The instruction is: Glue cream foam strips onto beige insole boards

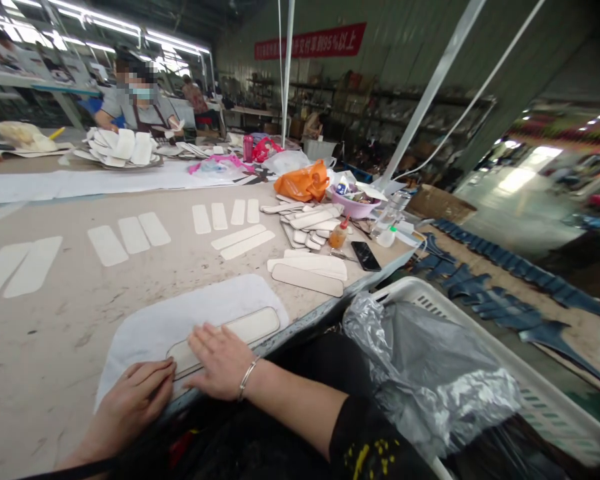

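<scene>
A long off-white strip with rounded ends and a dark edge (254, 325) lies on a white sheet (145, 327) at the table's near edge. My right hand (223, 360), with a bracelet at the wrist, rests flat across the strip's middle, fingers stretched out. At the strip's left end my left hand (143, 393) pinches it between thumb and fingers; the fingertips are partly hidden. Just beyond the sheet, to the right, lie a few similar long strips (307, 279).
Smaller white pieces (107, 245) lie in groups across the table (55, 353). At the right stand a pile of strips (313, 217), a glue bottle (339, 235), a phone (365, 256) and a purple basin (355, 207). A white crate (420, 293) with grey plastic adjoins the edge. A co-worker (140, 100) sits opposite.
</scene>
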The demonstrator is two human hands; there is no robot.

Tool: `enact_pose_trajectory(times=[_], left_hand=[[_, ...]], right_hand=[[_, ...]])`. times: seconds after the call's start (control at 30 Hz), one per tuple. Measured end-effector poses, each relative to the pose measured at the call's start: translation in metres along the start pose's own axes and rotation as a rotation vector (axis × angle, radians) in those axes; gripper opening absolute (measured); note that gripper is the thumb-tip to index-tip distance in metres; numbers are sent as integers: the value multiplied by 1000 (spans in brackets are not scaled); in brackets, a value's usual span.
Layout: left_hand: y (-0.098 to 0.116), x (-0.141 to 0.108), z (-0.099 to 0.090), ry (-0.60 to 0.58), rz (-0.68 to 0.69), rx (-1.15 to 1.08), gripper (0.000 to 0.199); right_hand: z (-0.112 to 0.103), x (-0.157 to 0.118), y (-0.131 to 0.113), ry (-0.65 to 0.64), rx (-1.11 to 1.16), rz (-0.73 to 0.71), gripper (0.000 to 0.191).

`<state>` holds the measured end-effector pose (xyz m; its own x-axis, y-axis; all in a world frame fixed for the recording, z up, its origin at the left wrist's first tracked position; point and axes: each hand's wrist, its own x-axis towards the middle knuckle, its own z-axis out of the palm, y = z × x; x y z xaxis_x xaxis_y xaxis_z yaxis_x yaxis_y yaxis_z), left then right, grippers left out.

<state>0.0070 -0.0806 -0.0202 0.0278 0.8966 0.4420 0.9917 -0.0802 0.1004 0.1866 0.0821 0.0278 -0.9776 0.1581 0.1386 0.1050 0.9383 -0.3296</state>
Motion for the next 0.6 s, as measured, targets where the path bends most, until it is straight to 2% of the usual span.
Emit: enact_pose_trajectory(times=[0.07,0.1,0.2,0.3,0.37,0.47,0.6], left_hand=[[0,0,-1,-16,4,17,20],[1,0,-1,-20,-6,20,20],[3,1,-2,4,-48,18,19],[5,3,-4,47,-58,25,18],[6,4,-4,61,-61,24,18],[7,5,-3,50,-108,2,20],[-3,-9,6,29,-245,-74,21]], right_hand=[[14,4,-16,-31,13,-40,67],[17,2,-17,-48,19,-33,67],[10,-14,7,-112,24,60,68],[-9,-38,46,-147,0,264,69],[-18,-51,64,-142,-30,380,70],[-20,-61,70,-110,-55,460,72],[-9,-62,69,-79,-23,474,75]])
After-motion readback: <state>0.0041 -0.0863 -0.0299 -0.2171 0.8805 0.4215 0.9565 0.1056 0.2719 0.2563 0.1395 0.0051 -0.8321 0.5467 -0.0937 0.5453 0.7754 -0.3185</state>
